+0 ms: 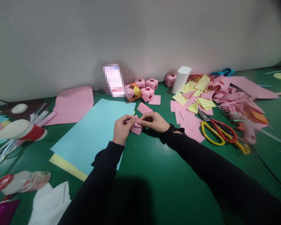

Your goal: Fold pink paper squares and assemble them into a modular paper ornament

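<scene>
On our desk point(168, 178), the blue sheet point(91, 128) overlaps a yellow sheet point(67, 167). Left of the blue sheet we have a cup point(22, 129) and a bottle point(23, 182); beyond its far edge, a phone point(113, 79) and folded pink balls point(147, 93). Well to its right, scissors point(211, 121) and a glue gun point(249, 132) sit by loose scraps point(231, 89). Our left sleeve point(100, 175) blocks its near right corner. Just right of the blue sheet, our left hand point(123, 126) and right hand point(155, 122) meet, wrists angled inward, fingers of both pinching a pink piece point(137, 129).
</scene>
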### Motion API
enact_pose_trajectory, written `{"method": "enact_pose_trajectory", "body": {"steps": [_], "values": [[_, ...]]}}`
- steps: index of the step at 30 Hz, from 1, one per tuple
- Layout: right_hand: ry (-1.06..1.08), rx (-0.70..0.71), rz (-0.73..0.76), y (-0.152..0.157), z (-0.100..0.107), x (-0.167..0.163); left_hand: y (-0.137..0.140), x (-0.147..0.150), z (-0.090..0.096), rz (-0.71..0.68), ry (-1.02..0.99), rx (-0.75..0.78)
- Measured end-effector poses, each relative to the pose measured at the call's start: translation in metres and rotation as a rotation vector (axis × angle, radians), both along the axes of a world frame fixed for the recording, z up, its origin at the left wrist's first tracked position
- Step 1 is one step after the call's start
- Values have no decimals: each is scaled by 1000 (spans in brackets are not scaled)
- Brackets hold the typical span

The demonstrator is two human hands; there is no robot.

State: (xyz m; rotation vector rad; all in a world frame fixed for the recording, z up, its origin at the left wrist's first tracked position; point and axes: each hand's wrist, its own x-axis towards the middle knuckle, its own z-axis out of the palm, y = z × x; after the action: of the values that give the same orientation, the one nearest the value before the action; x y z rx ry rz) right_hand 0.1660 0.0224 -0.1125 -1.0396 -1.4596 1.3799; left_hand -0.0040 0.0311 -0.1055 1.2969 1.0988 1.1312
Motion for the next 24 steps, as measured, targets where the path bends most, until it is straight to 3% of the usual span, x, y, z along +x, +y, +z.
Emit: {"method": "enact_pose_trajectory", "body": {"steps": [24], "values": [[-42,22,7,-1,0,-1,0,2,4,4,-1,-32]]}}
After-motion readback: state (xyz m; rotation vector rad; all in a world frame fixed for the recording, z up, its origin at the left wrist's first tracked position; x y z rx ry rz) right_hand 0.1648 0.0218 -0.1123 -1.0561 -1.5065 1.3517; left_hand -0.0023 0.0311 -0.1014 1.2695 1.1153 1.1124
